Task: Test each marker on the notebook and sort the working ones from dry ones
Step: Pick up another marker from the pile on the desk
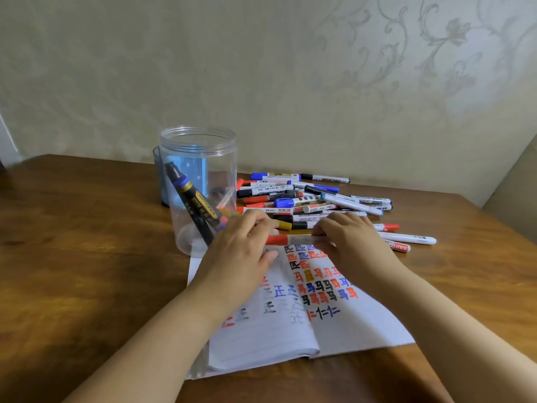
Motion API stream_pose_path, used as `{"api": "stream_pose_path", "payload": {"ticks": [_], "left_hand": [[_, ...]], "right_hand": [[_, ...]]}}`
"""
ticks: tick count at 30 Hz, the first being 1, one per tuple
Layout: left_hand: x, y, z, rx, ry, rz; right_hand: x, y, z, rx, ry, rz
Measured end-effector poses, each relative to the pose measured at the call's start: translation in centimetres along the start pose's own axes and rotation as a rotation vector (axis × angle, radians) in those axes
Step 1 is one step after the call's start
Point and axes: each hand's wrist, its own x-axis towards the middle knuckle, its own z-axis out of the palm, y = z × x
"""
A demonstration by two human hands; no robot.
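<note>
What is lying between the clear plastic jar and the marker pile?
Bare wooden table only, in the head view: a narrow gap separates the clear plastic jar from the marker pile.

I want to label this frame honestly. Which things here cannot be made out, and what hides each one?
- Head view: the red marker tip is hidden under the right hand, so whether it is capped cannot be told.
- Notebook left page: partly covered by the left hand; its marks are blurred.
- Blue holder: hidden behind the jar; contents unseen.
- Print on the pile markers: too small.
</note>
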Motion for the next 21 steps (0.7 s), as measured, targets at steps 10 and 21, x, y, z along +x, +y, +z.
{"api": "stream_pose_path", "payload": {"ticks": [10,21], "left_hand": [[0.4,3.6,0.9,0.142,-0.332,0.092],[-0.2,3.7,1.6,-0.206,-0.491,0.019]], "right_hand": [[-4.7,-1.2,-1.1,-0.013,-0.023,-0.009],[-5.9,-1.5,0.4,0.094,-0.115,-0.164]]}}
